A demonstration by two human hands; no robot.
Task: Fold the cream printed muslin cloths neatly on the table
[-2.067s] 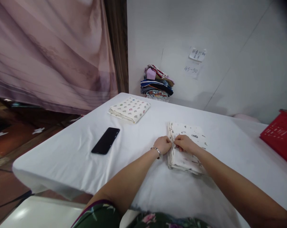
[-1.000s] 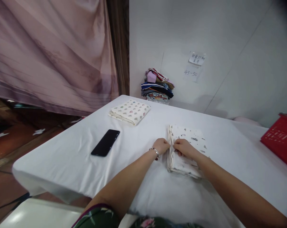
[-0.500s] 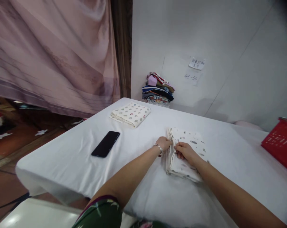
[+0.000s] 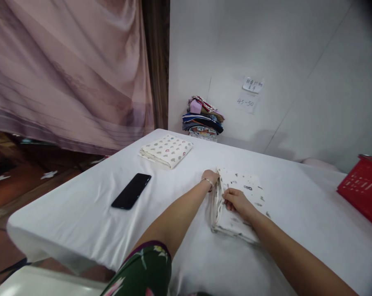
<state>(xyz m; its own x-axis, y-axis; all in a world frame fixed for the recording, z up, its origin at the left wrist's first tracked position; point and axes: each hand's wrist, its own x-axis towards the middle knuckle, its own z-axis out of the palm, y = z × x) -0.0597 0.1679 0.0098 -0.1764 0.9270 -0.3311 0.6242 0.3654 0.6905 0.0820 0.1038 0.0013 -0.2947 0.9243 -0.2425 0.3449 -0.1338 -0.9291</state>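
Note:
A folded white cloth (image 4: 244, 181) with small grey prints lies on the white-covered table (image 4: 296, 213) in front of me. My left hand (image 4: 211, 177), with a bracelet at the wrist, pinches the cloth's left edge near its far corner. Partway down the same edge, my right hand (image 4: 235, 200) has its fingers closed on the upper layer. Several layers show along that left side. Farther back on the left rests a second folded cloth (image 4: 169, 150), white with grey and red heart-like prints, untouched by either hand.
A black phone (image 4: 131, 191) lies on the table's left part. A pile of folded clothes (image 4: 203, 117) stands by the wall behind the far edge. On the right is a red basket (image 4: 361, 189). A pink curtain (image 4: 71, 74) hangs at the left, and a white seat (image 4: 47, 281) stands below.
My left hand has slid along the cloth's edge toward the far corner. My right hand stays at the edge, slightly nearer me. The whole view has shifted a little.

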